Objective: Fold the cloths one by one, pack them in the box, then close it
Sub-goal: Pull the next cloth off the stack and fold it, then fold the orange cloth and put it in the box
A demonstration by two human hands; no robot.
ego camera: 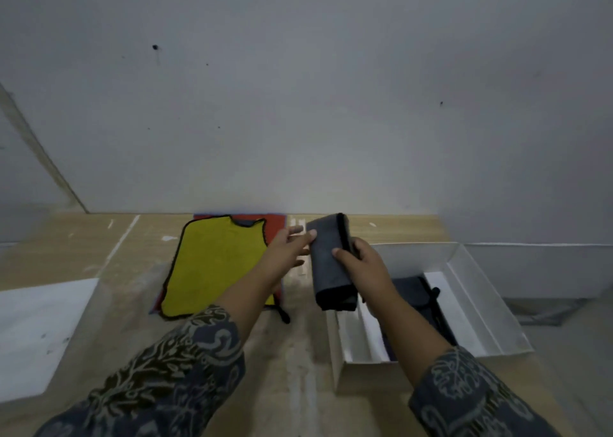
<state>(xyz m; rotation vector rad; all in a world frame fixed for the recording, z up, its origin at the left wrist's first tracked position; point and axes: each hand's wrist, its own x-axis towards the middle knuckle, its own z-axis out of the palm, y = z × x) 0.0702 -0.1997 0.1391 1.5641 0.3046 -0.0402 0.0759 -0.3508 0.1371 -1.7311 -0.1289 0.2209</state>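
My right hand (360,264) grips a folded grey cloth (330,264) with a black edge and holds it in the air just left of the open white box (471,304). My left hand (292,247) reaches over with straight fingers, and its fingertips touch the cloth's upper left corner. Inside the box lies another dark folded cloth (418,300). A yellow cloth (215,264) with a black hem lies spread flat on the table, on top of a red cloth (275,226) of which only the edges show.
The wooden table (132,254) runs up to a plain wall. A white flat sheet, possibly the box lid (36,333), lies at the table's left front. The box sits at the table's right edge, beyond which the floor drops away.
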